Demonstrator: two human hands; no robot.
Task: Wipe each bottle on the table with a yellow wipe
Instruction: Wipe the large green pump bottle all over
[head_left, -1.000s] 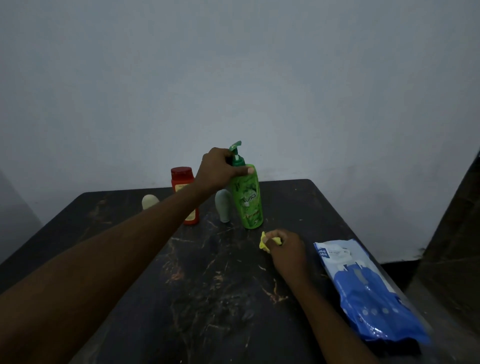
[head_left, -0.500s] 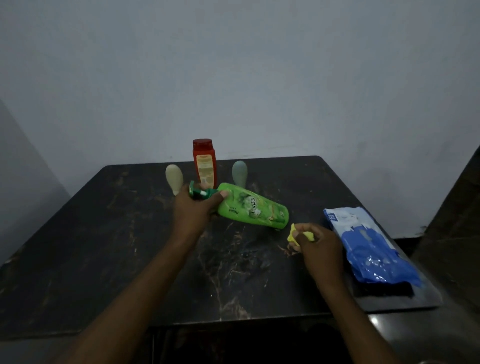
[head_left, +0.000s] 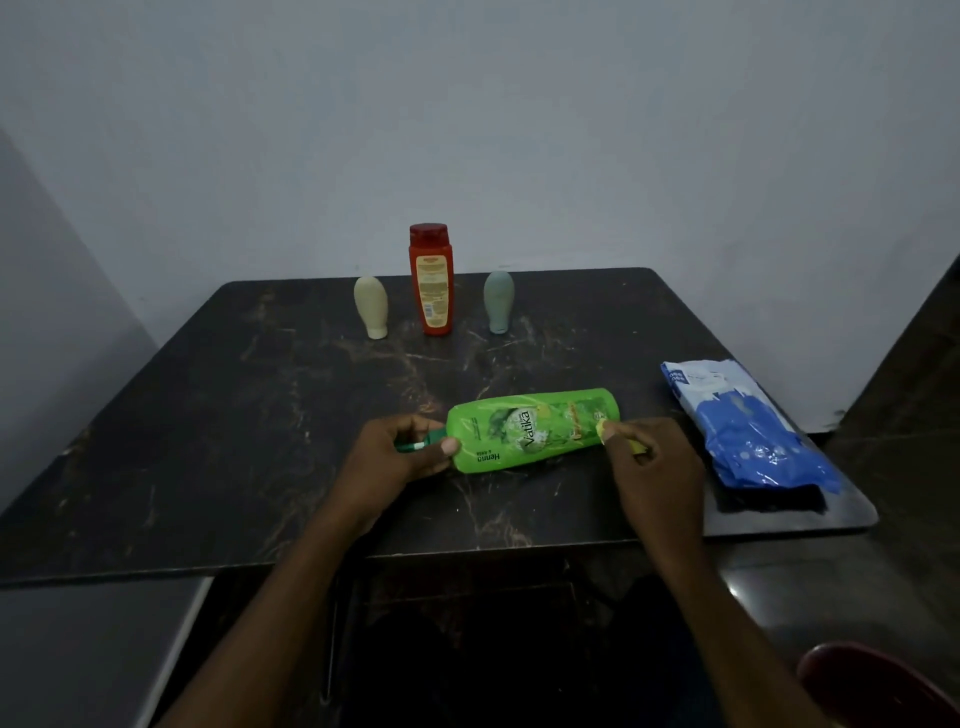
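A green pump bottle (head_left: 530, 428) lies on its side over the near part of the dark table (head_left: 208, 415), pump end to the left. My left hand (head_left: 395, 462) grips its neck and pump. My right hand (head_left: 649, 467) pinches a small yellow wipe (head_left: 602, 428) against the bottle's base end; most of the wipe is hidden in my fingers. At the back stand a red bottle (head_left: 431, 280), a cream bottle (head_left: 371, 306) on its left and a grey-green bottle (head_left: 498, 301) on its right, both upside down on their caps.
A blue and white pack of wipes (head_left: 743, 426) lies near the table's right edge. A red rounded object (head_left: 872, 686) shows at the bottom right, below the table. A pale wall rises behind the table.
My left hand has tipped the green bottle from upright onto its side and brought it toward me. My right hand moved the wipe up to its base.
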